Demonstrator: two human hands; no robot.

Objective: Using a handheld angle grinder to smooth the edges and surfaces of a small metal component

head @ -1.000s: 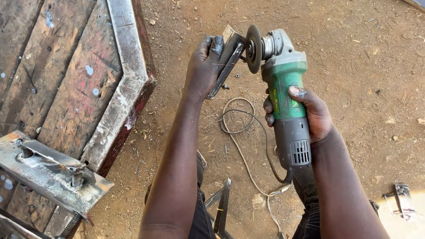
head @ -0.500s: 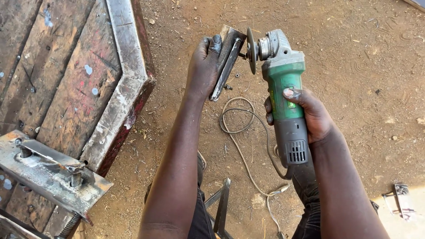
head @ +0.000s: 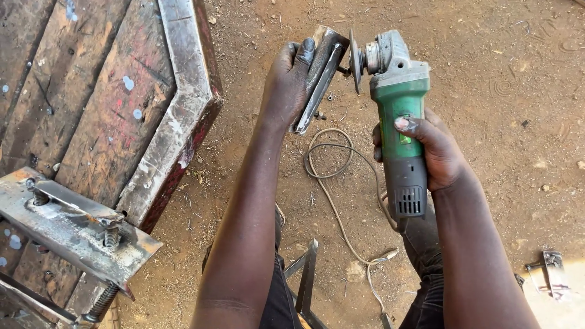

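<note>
Gripping flat steel piece | left hand | green grinder | right hand

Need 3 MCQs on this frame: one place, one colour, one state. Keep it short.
1. Where is the grinder's disc?
A. on the dirt
B. beside the metal piece
C. on the wooden table

2. What colour is the grinder's body?
A. green
B. red
C. yellow

3. How is the metal piece held?
A. clamped on the table
B. lying on the ground
C. in the grip of the left hand, above the ground

Answers:
1 B: the disc sits right next to the piece's edge; contact cannot be told.
2 A: the casing is green, with a grey head and dark rear, in the right hand.
3 C: the left hand's fingers wrap it over the dirt.
</note>
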